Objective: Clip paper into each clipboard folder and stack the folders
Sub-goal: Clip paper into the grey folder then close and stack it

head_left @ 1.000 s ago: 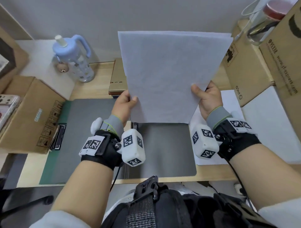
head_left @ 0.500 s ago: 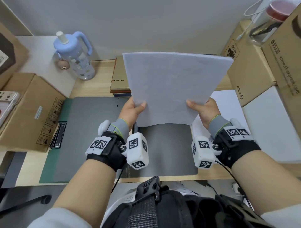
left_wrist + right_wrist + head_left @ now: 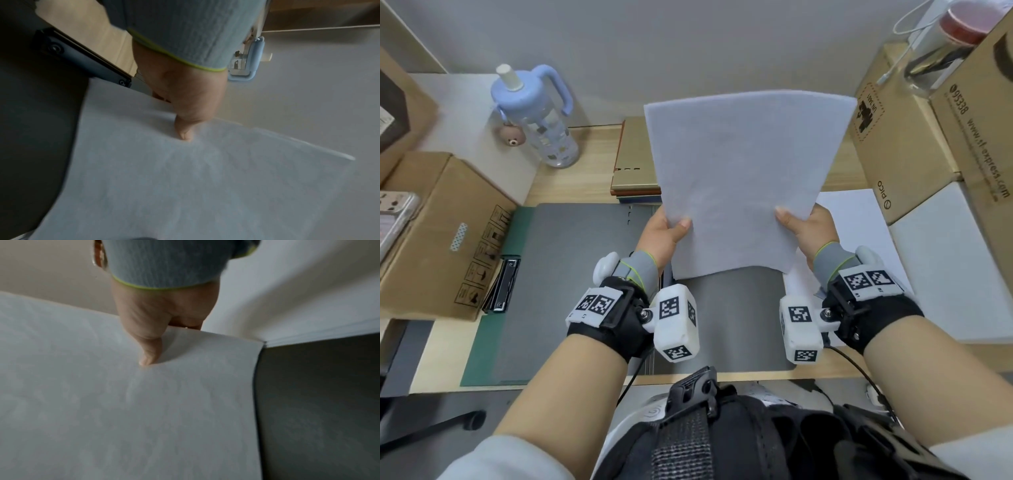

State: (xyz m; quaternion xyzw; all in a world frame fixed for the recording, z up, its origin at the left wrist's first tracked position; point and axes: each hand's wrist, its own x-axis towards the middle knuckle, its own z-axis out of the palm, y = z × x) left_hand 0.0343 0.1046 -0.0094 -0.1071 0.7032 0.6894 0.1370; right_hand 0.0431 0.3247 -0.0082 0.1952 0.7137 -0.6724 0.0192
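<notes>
A white sheet of paper (image 3: 743, 178) is held up over the desk, pinched at its lower edges by both hands. My left hand (image 3: 664, 233) has its thumb on the paper's face near the lower left; in the left wrist view that thumb presses the paper (image 3: 185, 178). My right hand (image 3: 804, 228) pinches the lower right side, its thumb on the paper (image 3: 144, 402). Beneath lies an open grey clipboard folder (image 3: 571, 274) with its right panel (image 3: 739, 318) under the sheet. A black clip (image 3: 82, 58) shows by the left wrist. More white paper (image 3: 856, 222) lies at the right.
A blue water bottle (image 3: 534, 113) stands at back left. Cardboard boxes (image 3: 438, 233) flank the left, and more boxes (image 3: 914, 144) the right. A stack of books (image 3: 635, 164) sits behind the folder. Further clipboard clips (image 3: 505, 287) lie at the left, on a green mat (image 3: 482, 342).
Both hands have brought the sheet down and towards me; its top edge has dropped from near the wall to lower over the folder.
</notes>
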